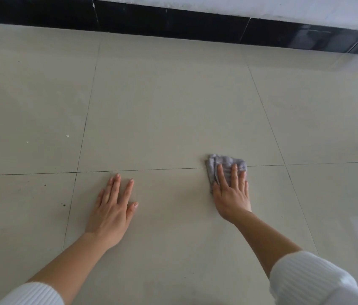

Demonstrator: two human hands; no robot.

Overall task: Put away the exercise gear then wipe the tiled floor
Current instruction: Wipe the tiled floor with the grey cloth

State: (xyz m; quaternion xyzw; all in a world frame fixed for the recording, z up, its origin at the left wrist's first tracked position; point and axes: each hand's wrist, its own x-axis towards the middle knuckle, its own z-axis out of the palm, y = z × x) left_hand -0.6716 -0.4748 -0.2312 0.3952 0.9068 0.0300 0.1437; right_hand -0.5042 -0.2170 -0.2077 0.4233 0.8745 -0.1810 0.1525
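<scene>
A pale beige tiled floor (162, 102) fills the head view. My right hand (232, 192) lies flat on a small grey cloth (223, 164), pressing it onto the floor right over a grout line. The cloth sticks out beyond my fingertips and to the left of the hand. My left hand (114, 208) rests palm down on the bare tile to the left, fingers spread, holding nothing. Both sleeves are white and pushed up. No exercise gear is in view.
A black skirting band (173, 23) runs along the foot of a white wall (261, 7) at the top. Small crumbs (67, 136) and dark specks (63, 204) lie on the tiles at the left.
</scene>
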